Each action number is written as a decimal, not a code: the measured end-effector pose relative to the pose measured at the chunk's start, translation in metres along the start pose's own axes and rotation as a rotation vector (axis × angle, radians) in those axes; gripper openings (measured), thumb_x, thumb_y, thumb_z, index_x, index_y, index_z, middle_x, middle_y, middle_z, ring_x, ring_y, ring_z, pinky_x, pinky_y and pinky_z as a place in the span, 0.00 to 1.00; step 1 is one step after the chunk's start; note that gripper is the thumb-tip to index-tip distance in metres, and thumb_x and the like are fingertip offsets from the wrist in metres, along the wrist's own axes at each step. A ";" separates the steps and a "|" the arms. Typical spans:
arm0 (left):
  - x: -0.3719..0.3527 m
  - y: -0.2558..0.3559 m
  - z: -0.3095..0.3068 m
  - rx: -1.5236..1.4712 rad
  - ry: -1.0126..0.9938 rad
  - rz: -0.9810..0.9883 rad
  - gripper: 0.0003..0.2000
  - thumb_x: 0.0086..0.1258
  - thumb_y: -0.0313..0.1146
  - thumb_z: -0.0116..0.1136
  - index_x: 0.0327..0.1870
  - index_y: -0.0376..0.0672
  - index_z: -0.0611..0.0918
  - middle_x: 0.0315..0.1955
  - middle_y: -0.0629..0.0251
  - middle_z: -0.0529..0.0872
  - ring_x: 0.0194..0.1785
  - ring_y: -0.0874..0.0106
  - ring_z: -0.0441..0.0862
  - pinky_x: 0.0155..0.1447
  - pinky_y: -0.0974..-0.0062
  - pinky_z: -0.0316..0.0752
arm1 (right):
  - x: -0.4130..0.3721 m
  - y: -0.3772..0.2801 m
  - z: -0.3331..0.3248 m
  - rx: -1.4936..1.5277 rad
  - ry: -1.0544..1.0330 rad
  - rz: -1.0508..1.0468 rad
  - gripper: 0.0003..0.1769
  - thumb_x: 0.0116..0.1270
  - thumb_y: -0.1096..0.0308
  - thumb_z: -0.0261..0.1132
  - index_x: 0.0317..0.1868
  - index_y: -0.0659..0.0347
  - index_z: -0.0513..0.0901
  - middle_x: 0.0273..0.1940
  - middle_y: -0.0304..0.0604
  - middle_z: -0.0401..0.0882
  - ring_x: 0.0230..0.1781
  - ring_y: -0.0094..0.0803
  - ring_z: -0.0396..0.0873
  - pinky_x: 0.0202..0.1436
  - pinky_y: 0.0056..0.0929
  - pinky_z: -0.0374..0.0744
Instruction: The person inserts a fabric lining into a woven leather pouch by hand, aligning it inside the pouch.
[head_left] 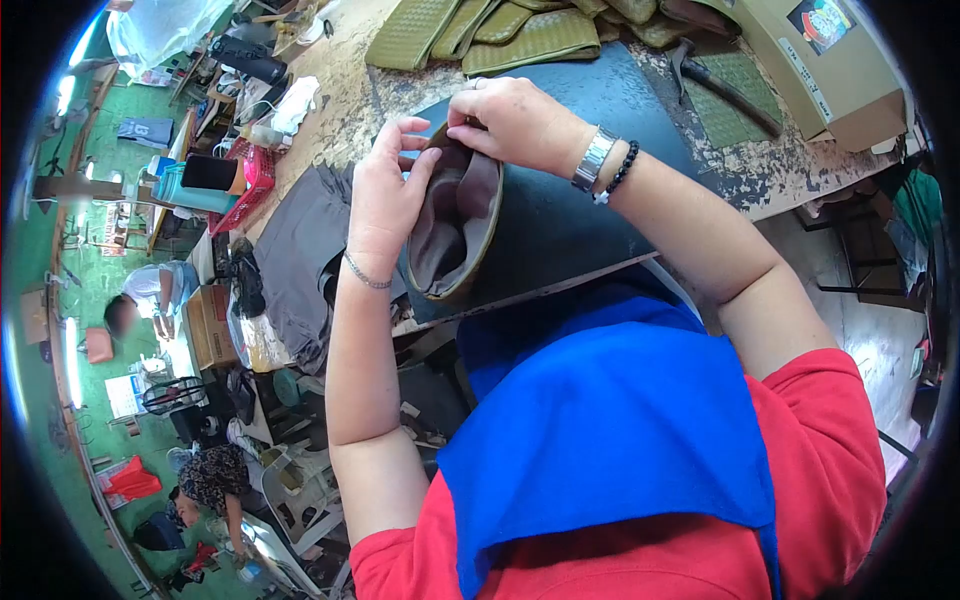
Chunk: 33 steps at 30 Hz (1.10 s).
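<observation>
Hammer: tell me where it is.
In the head view, the hammer lies at upper right, its handle across a green woven panel, near the cardboard box.

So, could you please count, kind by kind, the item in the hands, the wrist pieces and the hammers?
Lined pouch: 1
Wristwatch: 1
Black beaded bracelet: 1
Chain bracelet: 1
Hammer: 1
Total: 5

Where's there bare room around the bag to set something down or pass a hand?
Widest: the black sheet between the bag and right forearm. A slimmer strip of it separates the right hand from the woven pieces. Left of those pieces, some tabletop is bare. Crowded: the woven pieces, hammer and box; dark cloth at left.
</observation>
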<state>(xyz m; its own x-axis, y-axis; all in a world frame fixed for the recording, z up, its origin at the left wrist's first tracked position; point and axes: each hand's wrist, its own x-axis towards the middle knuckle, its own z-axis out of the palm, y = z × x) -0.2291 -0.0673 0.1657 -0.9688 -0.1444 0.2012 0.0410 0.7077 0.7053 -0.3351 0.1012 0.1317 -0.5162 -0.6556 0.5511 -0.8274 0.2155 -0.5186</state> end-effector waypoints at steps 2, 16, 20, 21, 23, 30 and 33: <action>-0.001 0.000 0.000 0.022 -0.005 -0.002 0.14 0.69 0.26 0.64 0.54 0.40 0.81 0.36 0.64 0.86 0.33 0.80 0.81 0.41 0.78 0.77 | 0.001 0.000 0.002 0.002 0.021 0.015 0.09 0.63 0.64 0.68 0.36 0.61 0.82 0.35 0.48 0.83 0.39 0.46 0.83 0.44 0.40 0.81; 0.010 0.003 0.009 0.203 0.063 -0.045 0.12 0.64 0.38 0.64 0.46 0.45 0.88 0.28 0.57 0.88 0.30 0.63 0.87 0.40 0.67 0.81 | 0.010 -0.004 0.005 0.080 0.064 0.080 0.12 0.60 0.68 0.69 0.41 0.60 0.76 0.33 0.49 0.84 0.36 0.47 0.84 0.40 0.40 0.81; 0.001 0.002 0.000 0.198 0.107 -0.089 0.11 0.63 0.34 0.64 0.44 0.42 0.87 0.22 0.62 0.86 0.26 0.72 0.84 0.35 0.73 0.77 | 0.004 -0.011 0.002 0.227 0.069 0.057 0.20 0.59 0.68 0.73 0.49 0.61 0.76 0.37 0.49 0.86 0.40 0.45 0.86 0.44 0.38 0.83; -0.003 0.002 -0.004 0.218 0.094 -0.108 0.11 0.63 0.34 0.64 0.44 0.43 0.86 0.22 0.62 0.85 0.26 0.72 0.84 0.35 0.73 0.78 | 0.000 -0.016 -0.001 0.251 0.081 0.062 0.21 0.58 0.67 0.73 0.50 0.61 0.76 0.37 0.49 0.86 0.39 0.46 0.86 0.46 0.39 0.83; -0.011 0.006 -0.013 0.266 0.051 -0.144 0.10 0.62 0.33 0.64 0.43 0.43 0.86 0.22 0.62 0.85 0.26 0.71 0.84 0.35 0.73 0.78 | -0.004 -0.012 0.001 0.300 -0.066 0.163 0.25 0.57 0.65 0.75 0.54 0.64 0.79 0.42 0.49 0.87 0.39 0.40 0.88 0.46 0.34 0.84; 0.000 -0.017 -0.020 0.203 0.042 0.075 0.09 0.64 0.32 0.64 0.43 0.40 0.87 0.29 0.58 0.88 0.31 0.67 0.85 0.42 0.70 0.80 | 0.006 -0.020 0.015 0.395 -0.127 0.297 0.15 0.59 0.68 0.72 0.46 0.65 0.86 0.39 0.49 0.89 0.37 0.34 0.88 0.42 0.30 0.84; 0.002 -0.015 -0.024 0.289 0.027 0.087 0.09 0.65 0.32 0.63 0.42 0.40 0.87 0.31 0.56 0.89 0.32 0.64 0.86 0.41 0.68 0.80 | 0.011 -0.024 0.018 0.345 -0.112 0.249 0.14 0.59 0.68 0.71 0.44 0.65 0.86 0.37 0.49 0.88 0.36 0.35 0.88 0.41 0.31 0.84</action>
<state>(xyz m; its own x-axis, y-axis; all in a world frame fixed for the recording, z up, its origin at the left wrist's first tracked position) -0.2254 -0.0950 0.1720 -0.9576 -0.0900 0.2736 0.0491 0.8851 0.4628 -0.3167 0.0759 0.1391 -0.6476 -0.6930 0.3168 -0.5483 0.1350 -0.8253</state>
